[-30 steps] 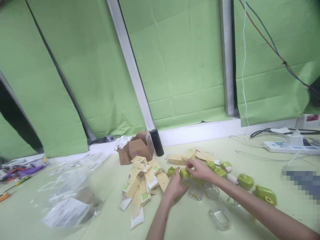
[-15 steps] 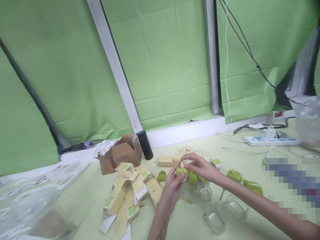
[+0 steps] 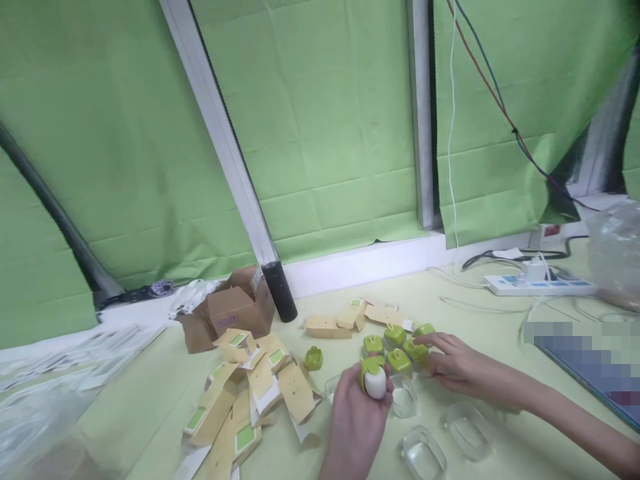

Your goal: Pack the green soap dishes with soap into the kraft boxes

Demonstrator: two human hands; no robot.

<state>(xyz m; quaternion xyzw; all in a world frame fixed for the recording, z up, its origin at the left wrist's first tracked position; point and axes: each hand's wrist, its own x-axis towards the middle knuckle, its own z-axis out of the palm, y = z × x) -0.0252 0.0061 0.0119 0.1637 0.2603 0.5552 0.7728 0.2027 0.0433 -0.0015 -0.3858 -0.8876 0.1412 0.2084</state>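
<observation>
My left hand (image 3: pixel 356 417) is closed around a small green case (image 3: pixel 371 365) with a rounded white piece (image 3: pixel 375 383) showing at its front. Just right of it, several glossy green cases with small loops, such as this near green case (image 3: pixel 399 361), stand close together on the table. My right hand (image 3: pixel 463 367) reaches in from the right with fingers stretched out, its fingertips against the rightmost green case (image 3: pixel 415 351). Below the hands lie clear plastic trays, one a clear tray (image 3: pixel 424 453), another a clear tray (image 3: pixel 469 433).
Opened yellow cartons (image 3: pixel 260 380) pile up on the left, and more yellow cartons (image 3: pixel 330 327) lie behind. One hollow green piece (image 3: pixel 313 359) sits apart. A brown cardboard box (image 3: pixel 240 307), a black cylinder (image 3: pixel 280 291) and a power strip (image 3: pixel 540 285) stand farther back.
My right hand has left the case in my left hand and moved right. The green cases from the right are now grouped with the others. My left hand has lowered and turned the case, showing its white piece.
</observation>
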